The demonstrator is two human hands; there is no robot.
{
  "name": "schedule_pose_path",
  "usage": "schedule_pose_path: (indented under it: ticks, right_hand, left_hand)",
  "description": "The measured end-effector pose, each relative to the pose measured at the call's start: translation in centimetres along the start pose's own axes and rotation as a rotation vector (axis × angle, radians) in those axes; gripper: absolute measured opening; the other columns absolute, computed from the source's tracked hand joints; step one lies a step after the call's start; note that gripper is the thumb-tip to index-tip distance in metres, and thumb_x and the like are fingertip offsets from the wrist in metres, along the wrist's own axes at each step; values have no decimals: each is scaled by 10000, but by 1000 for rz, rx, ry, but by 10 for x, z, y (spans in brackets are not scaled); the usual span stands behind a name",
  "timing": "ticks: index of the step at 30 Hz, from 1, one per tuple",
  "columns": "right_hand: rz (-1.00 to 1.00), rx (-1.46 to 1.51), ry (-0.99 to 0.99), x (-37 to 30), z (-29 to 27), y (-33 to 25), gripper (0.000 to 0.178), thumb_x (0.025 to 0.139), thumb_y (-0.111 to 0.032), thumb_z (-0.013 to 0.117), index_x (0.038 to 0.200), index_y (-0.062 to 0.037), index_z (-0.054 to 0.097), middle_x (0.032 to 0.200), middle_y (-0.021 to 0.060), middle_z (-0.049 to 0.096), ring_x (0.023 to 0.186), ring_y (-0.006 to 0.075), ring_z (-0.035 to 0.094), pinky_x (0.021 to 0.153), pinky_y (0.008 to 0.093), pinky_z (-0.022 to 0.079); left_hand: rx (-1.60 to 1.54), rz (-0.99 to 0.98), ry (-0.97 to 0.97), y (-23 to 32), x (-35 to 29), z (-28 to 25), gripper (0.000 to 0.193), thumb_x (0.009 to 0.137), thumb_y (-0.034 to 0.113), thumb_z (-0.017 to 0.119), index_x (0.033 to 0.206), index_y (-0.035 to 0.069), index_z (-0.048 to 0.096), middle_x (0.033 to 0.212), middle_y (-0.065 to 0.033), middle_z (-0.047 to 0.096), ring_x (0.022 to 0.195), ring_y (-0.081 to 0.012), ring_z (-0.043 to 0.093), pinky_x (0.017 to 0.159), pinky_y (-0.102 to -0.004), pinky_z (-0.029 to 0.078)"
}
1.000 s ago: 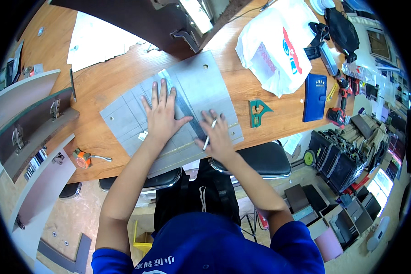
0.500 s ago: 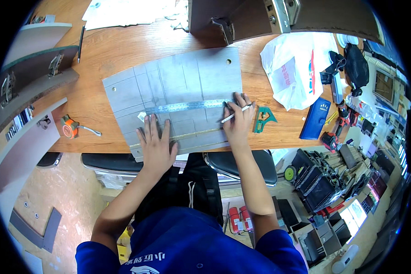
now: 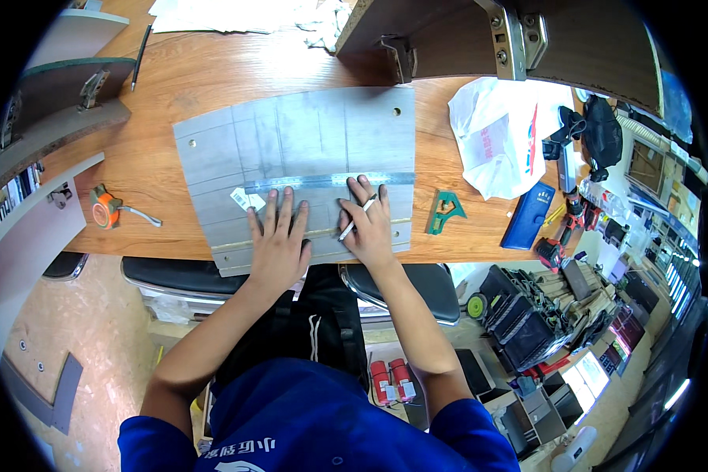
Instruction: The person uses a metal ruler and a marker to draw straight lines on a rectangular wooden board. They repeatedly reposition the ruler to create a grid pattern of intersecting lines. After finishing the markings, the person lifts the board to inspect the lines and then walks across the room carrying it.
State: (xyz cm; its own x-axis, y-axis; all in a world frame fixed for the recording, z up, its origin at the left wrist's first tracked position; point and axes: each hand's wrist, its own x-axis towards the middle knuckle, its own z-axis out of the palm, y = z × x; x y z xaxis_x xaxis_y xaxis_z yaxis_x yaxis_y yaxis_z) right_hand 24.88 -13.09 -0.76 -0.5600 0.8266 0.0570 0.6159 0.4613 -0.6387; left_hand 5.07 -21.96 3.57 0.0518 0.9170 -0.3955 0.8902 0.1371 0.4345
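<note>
A grey panel (image 3: 307,126) marked with thin pencil lines lies on the wooden table. Across it runs a steel ruler (image 3: 322,182). My left hand (image 3: 278,240) rests flat on the panel, fingers spread, its middle fingertips at the ruler's near edge. My right hand (image 3: 368,228) grips a slim white pen (image 3: 359,217), tilted between thumb and fingers. Its index and middle fingertips touch the ruler toward the right end. Beside my left fingertips sits a white label (image 3: 248,198) on the panel.
Right of the panel lies a green square tool (image 3: 444,212), with a blue booklet (image 3: 529,216) and white plastic bag (image 3: 495,141) farther right. An orange tape measure (image 3: 105,211) sits at left. Dark hinged boards (image 3: 448,43) stand at the back right. A black pencil (image 3: 141,57) lies far left.
My right hand, still holding the pen, has slid left along the ruler, away from the panel's right edge. My left hand has shifted slightly right. The view has moved a little.
</note>
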Motion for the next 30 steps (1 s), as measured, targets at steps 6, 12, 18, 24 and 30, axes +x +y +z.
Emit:
schedule_pose_path:
  ticks: [6,12,18,24,30]
  right_hand:
    - [-33,14,29,6,1,5,288,844,-44,693,1127,-98,683,1449,174,583,1413,383,503,1146,643,360]
    - [-71,21,13,3,-1,10,283,828,-50,703,1107,-91,693,1441,177,588,1404,377,512,1132,629,387]
    - [-72,29,18,3,-4,9,286,821,-58,710,1104,-88,690,1438,182,587,1402,380,512,1123,627,402]
    - [-78,34,11,5,-6,9,279,826,-65,707,1103,-84,687,1439,192,584,1398,389,514,1119,627,408]
    - [-89,22,16,3,-5,10,266,843,-89,695,1109,-84,683,1449,198,575,1403,397,504,1124,628,401]
  left_hand:
    - [-7,-6,64,0,6,0,742,882,261,709,1543,52,444,1682,-263,212,1563,-485,147,1177,-751,147]
    - [18,4,34,-7,0,7,731,877,259,705,1539,67,461,1685,-244,226,1569,-475,143,1189,-736,147]
    - [27,2,44,-5,0,7,740,868,256,705,1539,63,461,1686,-246,224,1569,-479,138,1183,-739,160]
    - [43,-17,50,0,2,9,756,859,269,712,1538,54,458,1684,-259,218,1556,-526,119,1151,-772,181]
    - [50,-17,81,3,3,14,760,861,277,709,1542,62,452,1682,-265,217,1545,-550,114,1138,-788,176]
